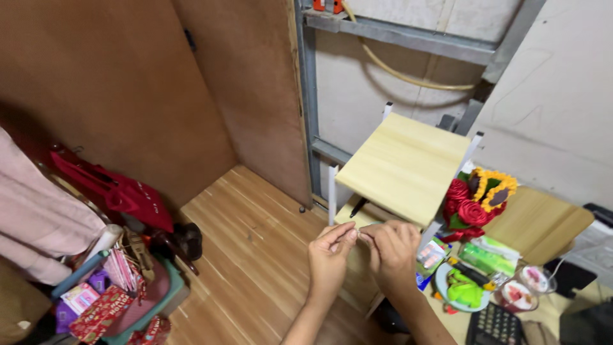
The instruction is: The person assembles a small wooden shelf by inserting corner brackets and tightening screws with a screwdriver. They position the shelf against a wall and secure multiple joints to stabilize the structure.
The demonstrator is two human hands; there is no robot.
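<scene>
In the head view, the left hand and the right hand meet at about 6 o'clock, fingertips pinched together on a very small item, too small to identify. It seems light and easy to drop; a fingertip pinch fits it. Behind, at 12 o'clock, stands a small shelf; paper flowers are at 3 o'clock.

Both hands before a shelf, flowers right, bag left.
</scene>
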